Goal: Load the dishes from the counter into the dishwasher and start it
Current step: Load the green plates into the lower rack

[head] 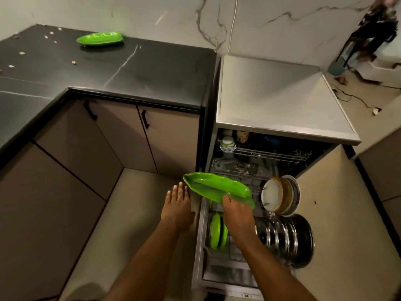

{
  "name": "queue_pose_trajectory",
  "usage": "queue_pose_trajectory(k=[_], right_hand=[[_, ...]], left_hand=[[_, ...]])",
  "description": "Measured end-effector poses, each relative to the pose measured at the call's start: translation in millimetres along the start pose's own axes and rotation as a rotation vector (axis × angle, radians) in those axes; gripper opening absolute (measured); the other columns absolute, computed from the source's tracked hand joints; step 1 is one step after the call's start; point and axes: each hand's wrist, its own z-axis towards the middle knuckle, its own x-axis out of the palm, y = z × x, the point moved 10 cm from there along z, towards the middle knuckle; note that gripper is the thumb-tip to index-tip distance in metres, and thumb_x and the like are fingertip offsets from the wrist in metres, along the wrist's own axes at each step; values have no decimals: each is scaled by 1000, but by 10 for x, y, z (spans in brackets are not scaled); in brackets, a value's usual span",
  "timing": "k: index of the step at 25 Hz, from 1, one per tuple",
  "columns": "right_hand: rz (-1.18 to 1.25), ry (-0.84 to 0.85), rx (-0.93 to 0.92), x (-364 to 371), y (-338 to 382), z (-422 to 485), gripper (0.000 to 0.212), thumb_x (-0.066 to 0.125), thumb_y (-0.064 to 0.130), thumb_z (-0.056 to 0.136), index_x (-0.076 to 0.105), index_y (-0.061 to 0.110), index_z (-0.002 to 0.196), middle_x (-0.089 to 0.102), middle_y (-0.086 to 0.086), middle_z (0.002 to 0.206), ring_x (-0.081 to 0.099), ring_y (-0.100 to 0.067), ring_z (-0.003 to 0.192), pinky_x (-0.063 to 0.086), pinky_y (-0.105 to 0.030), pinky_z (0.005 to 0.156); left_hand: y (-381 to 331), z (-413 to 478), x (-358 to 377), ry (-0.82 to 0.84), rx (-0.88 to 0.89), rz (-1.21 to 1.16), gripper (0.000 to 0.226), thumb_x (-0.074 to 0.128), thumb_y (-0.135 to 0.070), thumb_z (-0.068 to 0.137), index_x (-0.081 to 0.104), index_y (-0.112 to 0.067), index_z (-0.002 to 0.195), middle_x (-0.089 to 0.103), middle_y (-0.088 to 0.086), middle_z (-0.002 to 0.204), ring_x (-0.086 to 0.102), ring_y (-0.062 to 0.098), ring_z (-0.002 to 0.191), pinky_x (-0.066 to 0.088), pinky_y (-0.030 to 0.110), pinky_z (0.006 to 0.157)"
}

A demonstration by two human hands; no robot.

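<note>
Right hand (pixel 237 213), green tray (pixel 217 187) in grip

White marble walls (pixel 152 14) with grey veins rise behind a black L-shaped desk (pixel 152 68). Beige cabinets (pixel 173 144) with black handles (pixel 145 119) stand beneath it, over a pale floor (pixel 134 213). The light is dim.

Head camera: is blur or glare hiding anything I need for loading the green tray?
Head view: the green tray in the right hand is fairly sharp; the second green tray on the black counter is motion-blurred; glare streaks cross that counter; the upper rack sits in shadow; fisheye bends edges.
</note>
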Motion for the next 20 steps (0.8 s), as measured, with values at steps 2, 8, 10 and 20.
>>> queue_pose_trajectory(k=[2, 8, 10, 20], right_hand=[[4, 55, 47, 173, -299, 140, 45, 89, 1, 33, 57, 16, 61, 53, -2, 43, 54, -20, 32, 33, -23, 28], [-17, 228, 245, 1197, -1126, 670, 25, 79, 10, 70, 64, 15, 90, 68, -5, 65, 68, -25, 56, 51, -33, 45], [16, 251, 333, 1598, -1327, 838, 20, 59, 13, 91, 60, 17, 110, 73, -5, 88, 71, -27, 81, 53, -34, 62], [461, 83, 717, 3291, -2059, 1752, 16, 54, 16, 95, 60, 6, 107, 67, -21, 101, 62, -40, 97, 38, -36, 66]], left_hand=[[-250, 225, 161, 48, 16, 19, 82, 39, -41, 101, -10, -4, 154, -18, 16, 161, -15, 31, 150, -6, 44, 121], [-655, 1103, 1016, 216, 27, 48, 79, 38, -33, 101, -12, -5, 154, -21, 15, 161, -17, 30, 149, -7, 44, 121], [-681, 1474, 1348, 267, 43, 51, 78, 37, -31, 101, -13, -5, 154, -21, 15, 161, -17, 30, 150, -8, 43, 121], [-582, 3176, 2685, 406, 153, 126, 82, 42, -36, 101, -13, -8, 155, -21, 11, 162, -15, 30, 150, -7, 43, 120]])
